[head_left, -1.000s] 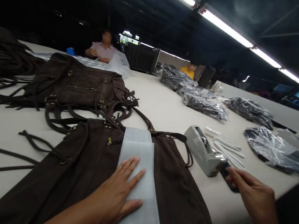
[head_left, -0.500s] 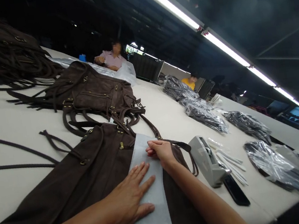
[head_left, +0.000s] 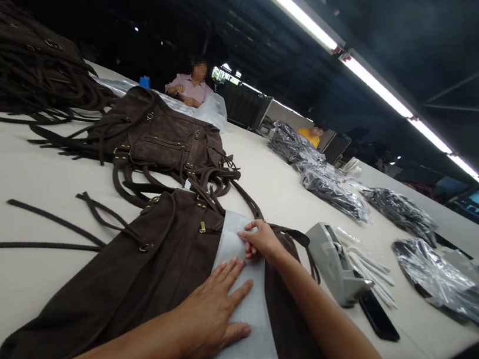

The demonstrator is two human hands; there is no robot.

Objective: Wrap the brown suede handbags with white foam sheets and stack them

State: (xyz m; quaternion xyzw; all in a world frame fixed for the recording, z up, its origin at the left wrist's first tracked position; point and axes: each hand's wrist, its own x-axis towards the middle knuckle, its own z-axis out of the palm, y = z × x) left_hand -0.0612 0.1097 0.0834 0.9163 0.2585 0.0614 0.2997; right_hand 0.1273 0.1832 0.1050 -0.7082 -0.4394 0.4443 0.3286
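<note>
A dark brown bag (head_left: 155,274) with straps and brass fittings lies flat on the table before me. Across it runs a strip of translucent whitish sheet (head_left: 250,350), which covers part of the bag beside a zip pull (head_left: 202,227). My left hand (head_left: 218,313) rests flat with fingers spread, partly on the sheet and partly on the bag. Near the sheet's upper end is my right hand (head_left: 259,241), its fingers curled in and thumb and forefinger pinched together. Whatever those fingertips hold, if anything, is too small to make out.
Right of the bag stand a grey tape dispenser (head_left: 333,261), white strips (head_left: 370,268) and a black phone (head_left: 378,314). Another brown bag (head_left: 157,137) lies beyond, a pile of bags (head_left: 5,70) at far left. Plastic-wrapped bags (head_left: 334,190) line the right. A person (head_left: 191,88) sits across.
My right hand has turned slightly, with its lower fingers curled further under. The left hand stays flat in place. The whole view has shifted a little.
</note>
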